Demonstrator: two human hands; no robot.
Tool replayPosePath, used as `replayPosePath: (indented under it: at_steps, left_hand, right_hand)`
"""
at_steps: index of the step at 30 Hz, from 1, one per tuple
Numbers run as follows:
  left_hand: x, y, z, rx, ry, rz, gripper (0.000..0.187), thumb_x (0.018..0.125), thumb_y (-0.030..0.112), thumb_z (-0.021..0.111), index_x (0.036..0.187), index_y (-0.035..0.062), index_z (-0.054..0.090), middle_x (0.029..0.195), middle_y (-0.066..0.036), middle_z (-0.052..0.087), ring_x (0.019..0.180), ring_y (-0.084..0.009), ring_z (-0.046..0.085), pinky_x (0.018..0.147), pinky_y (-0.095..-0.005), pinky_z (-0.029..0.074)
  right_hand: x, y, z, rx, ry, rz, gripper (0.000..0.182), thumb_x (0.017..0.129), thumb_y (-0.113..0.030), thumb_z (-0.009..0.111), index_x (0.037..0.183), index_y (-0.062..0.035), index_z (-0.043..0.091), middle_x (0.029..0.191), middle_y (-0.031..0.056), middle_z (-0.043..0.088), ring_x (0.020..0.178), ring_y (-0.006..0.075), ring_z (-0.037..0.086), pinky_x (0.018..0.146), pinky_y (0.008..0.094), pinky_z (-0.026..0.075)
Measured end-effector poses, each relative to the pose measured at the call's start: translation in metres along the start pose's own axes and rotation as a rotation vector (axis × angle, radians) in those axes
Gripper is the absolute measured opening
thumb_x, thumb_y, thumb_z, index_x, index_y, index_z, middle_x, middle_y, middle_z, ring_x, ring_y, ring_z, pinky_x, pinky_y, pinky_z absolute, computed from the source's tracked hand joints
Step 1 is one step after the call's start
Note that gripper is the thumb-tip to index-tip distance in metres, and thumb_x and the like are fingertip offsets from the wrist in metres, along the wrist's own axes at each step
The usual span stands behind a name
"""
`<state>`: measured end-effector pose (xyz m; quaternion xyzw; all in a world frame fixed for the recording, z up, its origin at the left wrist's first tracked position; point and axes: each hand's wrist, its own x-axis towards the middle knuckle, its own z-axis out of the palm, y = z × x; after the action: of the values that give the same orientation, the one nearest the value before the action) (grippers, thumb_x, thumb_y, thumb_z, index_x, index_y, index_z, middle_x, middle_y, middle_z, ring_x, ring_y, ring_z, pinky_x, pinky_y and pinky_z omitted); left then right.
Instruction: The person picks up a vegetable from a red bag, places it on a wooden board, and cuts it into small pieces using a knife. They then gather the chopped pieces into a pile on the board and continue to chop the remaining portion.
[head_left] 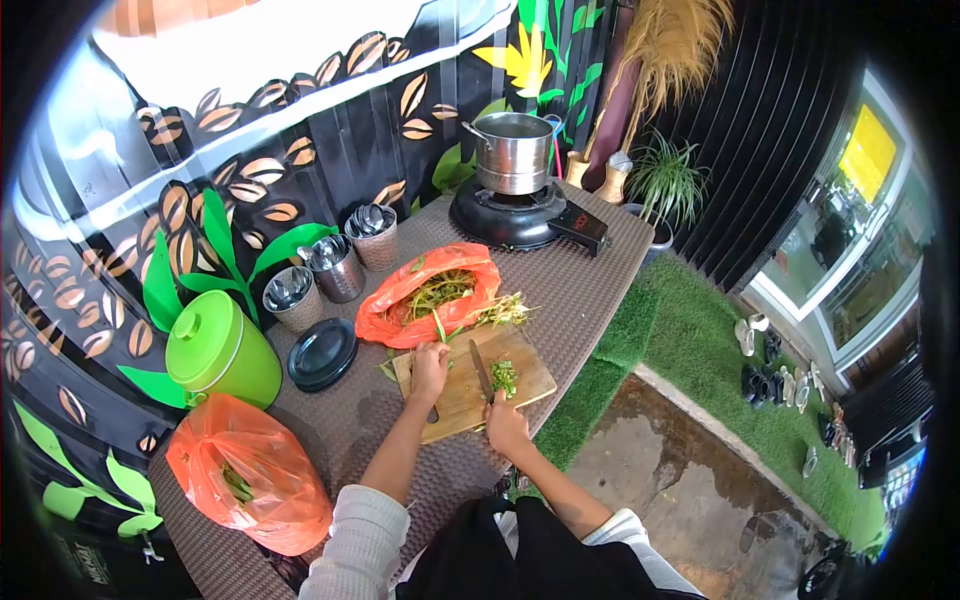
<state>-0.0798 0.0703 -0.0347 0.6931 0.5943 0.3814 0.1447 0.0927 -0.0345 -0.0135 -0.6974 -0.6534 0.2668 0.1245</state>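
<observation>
My right hand [507, 422] grips a knife [480, 367], its blade over the wooden cutting board [465, 400] and pointing away from me. Beside the blade lies a small heap of chopped greens [504, 377]. My left hand [430, 370] is closed at the board's left side, with a green leafy stalk [440, 327] sticking up from it. A dark object [433, 413], possibly a handle, shows below that hand. Just beyond the board, an open orange plastic bag [375, 318] holds leafy greens [440, 292]. Pale root ends [508, 310] spill out at its right.
A steel pot [513, 155] stands on a black portable stove [500, 222] at the table's far end. Along the wall are several cutlery cups [338, 270], dark plates [322, 353] and a green lidded bucket [222, 350]. Another orange bag [250, 470] sits at near left.
</observation>
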Motion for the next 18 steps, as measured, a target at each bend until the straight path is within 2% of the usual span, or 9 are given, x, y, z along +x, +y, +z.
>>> replayPosePath:
  at_steps: [4, 7, 9, 11, 16, 18]
  left_hand:
    - [-0.007, 0.000, 0.004, -0.084, 0.096, 0.019, 0.014, 0.080, 0.002, 0.061, 0.094, -0.0001, 0.065, 0.093, -0.016, 0.060, 0.089, -0.0331, 0.054, 0.083, -0.0406, 0.043]
    - [-0.008, -0.006, 0.007, -0.193, 0.170, -0.012, 0.014, 0.084, 0.003, 0.060, 0.096, -0.0006, 0.065, 0.092, -0.015, 0.059, 0.084, -0.0284, 0.056, 0.077, -0.0374, 0.045]
    - [-0.007, -0.007, 0.008, -0.394, 0.234, -0.163, 0.016, 0.087, 0.002, 0.058, 0.102, 0.0002, 0.064, 0.091, -0.011, 0.063, 0.077, -0.0170, 0.061, 0.071, -0.0296, 0.049]
    - [-0.007, -0.003, 0.007, -0.469, 0.227, -0.178, 0.015, 0.088, 0.003, 0.058, 0.102, -0.0004, 0.064, 0.090, -0.009, 0.063, 0.078, -0.0144, 0.060, 0.071, -0.0280, 0.048]
    - [-0.013, 0.036, -0.003, -0.662, 0.245, -0.137, 0.016, 0.090, 0.006, 0.058, 0.102, -0.0017, 0.063, 0.089, -0.005, 0.064, 0.079, -0.0102, 0.058, 0.071, -0.0250, 0.047]
    - [-0.016, 0.042, -0.001, -0.918, 0.258, -0.233, 0.014, 0.090, 0.008, 0.059, 0.100, -0.0008, 0.065, 0.085, -0.004, 0.063, 0.071, -0.0089, 0.055, 0.067, -0.0228, 0.043]
  right_hand:
    - [0.001, 0.002, -0.002, -0.003, -0.028, -0.013, 0.034, 0.094, -0.027, 0.043, 0.112, 0.0006, 0.035, 0.082, 0.0287, 0.063, 0.081, 0.0460, 0.063, 0.073, 0.0536, 0.050]
    - [0.000, 0.003, 0.000, 0.006, -0.013, -0.027, 0.033, 0.094, -0.027, 0.042, 0.111, 0.0007, 0.035, 0.082, 0.0291, 0.062, 0.081, 0.0467, 0.062, 0.073, 0.0537, 0.050]
    - [0.001, 0.004, 0.002, 0.007, -0.003, -0.030, 0.033, 0.094, -0.027, 0.043, 0.111, 0.0008, 0.035, 0.081, 0.0292, 0.062, 0.081, 0.0470, 0.062, 0.073, 0.0538, 0.049]
    - [0.002, 0.006, 0.005, -0.027, 0.030, -0.049, 0.032, 0.094, -0.029, 0.042, 0.110, -0.0014, 0.036, 0.079, 0.0266, 0.064, 0.077, 0.0432, 0.064, 0.069, 0.0520, 0.052]
    - [0.000, 0.005, 0.001, -0.019, 0.026, -0.050, 0.032, 0.094, -0.028, 0.043, 0.110, -0.0011, 0.036, 0.079, 0.0262, 0.064, 0.077, 0.0431, 0.065, 0.070, 0.0522, 0.052]
    - [-0.001, 0.005, 0.002, -0.021, 0.033, -0.051, 0.032, 0.094, -0.028, 0.043, 0.110, -0.0011, 0.036, 0.079, 0.0262, 0.064, 0.077, 0.0432, 0.065, 0.070, 0.0523, 0.052]
